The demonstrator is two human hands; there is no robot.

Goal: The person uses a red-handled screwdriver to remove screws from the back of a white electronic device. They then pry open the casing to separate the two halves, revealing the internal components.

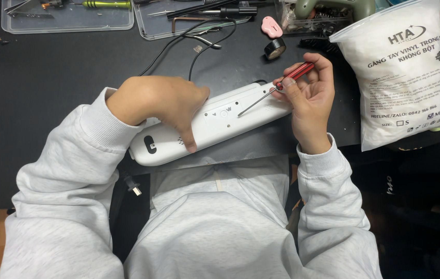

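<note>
Item: white power strip (214, 124), underside up, near the worktop's (49, 77) front edge.
Left hand (160, 101) presses it flat; right hand (310, 95), grip closed on red screwdriver (276, 88); keep tip square in screw hole.

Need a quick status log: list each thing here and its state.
Power strip: lying back-side up, pinned by left hand.
Screwdriver: gripped in right hand, tip on the strip.
Plug: unplugged, hanging.
Glove bag: upright, sealed.
Tape roll: lying loose.
</note>
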